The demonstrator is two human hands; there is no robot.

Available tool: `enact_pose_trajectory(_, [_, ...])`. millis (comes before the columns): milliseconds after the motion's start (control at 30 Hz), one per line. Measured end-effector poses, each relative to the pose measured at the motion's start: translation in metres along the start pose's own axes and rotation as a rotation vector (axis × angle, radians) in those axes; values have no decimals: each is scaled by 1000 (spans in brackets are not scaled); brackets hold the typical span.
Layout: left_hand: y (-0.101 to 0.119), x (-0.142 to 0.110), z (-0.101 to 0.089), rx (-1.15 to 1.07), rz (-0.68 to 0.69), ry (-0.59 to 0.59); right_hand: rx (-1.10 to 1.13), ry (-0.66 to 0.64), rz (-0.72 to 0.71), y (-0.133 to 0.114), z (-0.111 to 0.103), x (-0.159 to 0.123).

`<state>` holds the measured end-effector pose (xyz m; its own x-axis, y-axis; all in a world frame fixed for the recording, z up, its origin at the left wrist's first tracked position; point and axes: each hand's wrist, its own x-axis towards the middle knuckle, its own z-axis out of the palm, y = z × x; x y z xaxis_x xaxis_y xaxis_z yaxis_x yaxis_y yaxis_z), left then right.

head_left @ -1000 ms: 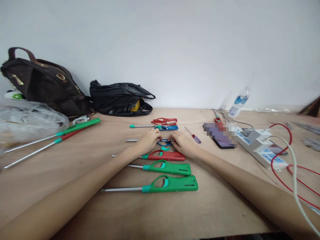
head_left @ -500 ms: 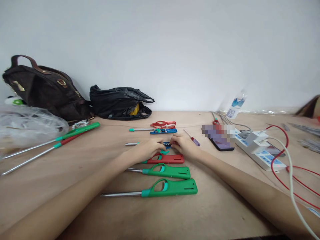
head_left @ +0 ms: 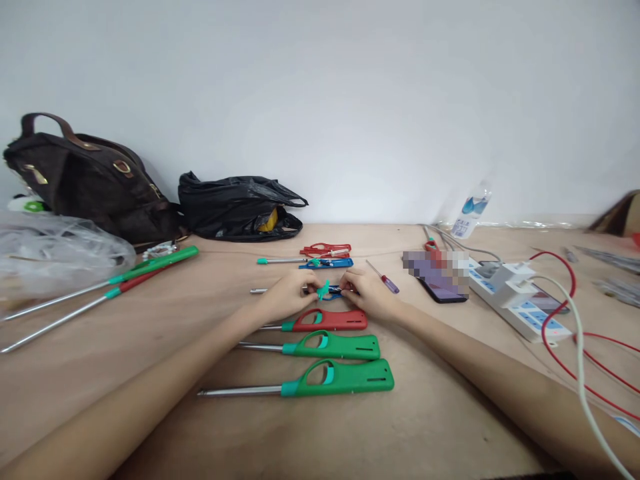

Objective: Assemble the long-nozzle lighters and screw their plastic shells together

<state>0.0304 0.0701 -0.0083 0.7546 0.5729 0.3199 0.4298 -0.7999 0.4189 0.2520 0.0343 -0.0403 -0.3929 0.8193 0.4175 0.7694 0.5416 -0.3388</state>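
Between my hands lies an opened blue gas lighter with its metal tube pointing left. My left hand pinches a small teal trigger piece at the lighter's middle. The fingers of my right hand are closed on the blue handle's right end, partly hiding it. Just nearer to me are a red gas lighter and two green ones, the closer being a green gas lighter. Beyond my hands lie an opened blue lighter and a red lighter shell.
A purple-handled screwdriver lies right of my right hand, then a phone and a power strip with red and white cables. Two long lighters, a clear plastic bag, a dark bag and a black plastic bag are at left.
The teal piece has come up from the lighter's near side to my left fingertips. My right hand has stayed at the handle's end.
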Motion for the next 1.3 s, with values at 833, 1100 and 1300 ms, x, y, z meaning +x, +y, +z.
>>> enact_pose_trajectory(833, [-9,2,7,307,83,-30,41,-7,73,-2,6,2])
enact_pose_trajectory(1100, [-11,9,10,321,125,-74,73,14,89,-1,8,2])
enact_pose_trajectory(1300, [-20,17,19,194,130,-136,100,34,98,0,9,2])
